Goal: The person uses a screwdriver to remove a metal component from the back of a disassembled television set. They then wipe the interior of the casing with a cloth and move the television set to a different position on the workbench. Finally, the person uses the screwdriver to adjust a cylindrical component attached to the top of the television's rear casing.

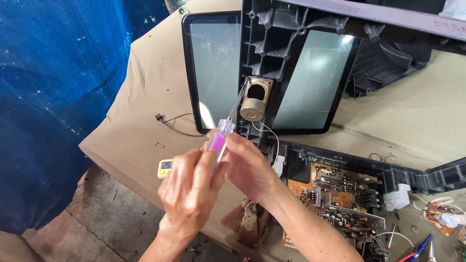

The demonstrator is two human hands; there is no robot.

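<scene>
- Head view: both hands meet low in the middle of the frame, clasped around one screwdriver [224, 136].
- The left hand [190, 189] is clenched on the lower part of the clear handle with its purple core, fingers wrapped round it.
- The right hand [247, 167] grasps the same handle from the other side, fingertips pressed on it just above the left hand's.
- The screwdriver tilts up and to the right; its thin shaft reaches the top left corner of a speaker [256, 99].
- The speaker, square with a round metal back, sits in a black plastic frame [272, 43] that stands over a grey glass screen [213, 73].
- Thin wires run from the speaker down towards a white plug [278, 165] just beside the right hand.
- The screen lies on a table covered in tan cloth [145, 97].
- To the right of the right forearm lies an orange circuit board [335, 194] crowded with parts, inside a black casing.
- A small yellow-edged digital timer [165, 168] lies on the cloth just left of the left hand.
- A short black wire [174, 123] and a small screw [159, 144] lie on the cloth left of the screen.
- Blue sheeting [53, 97] fills the left side of the frame.
</scene>
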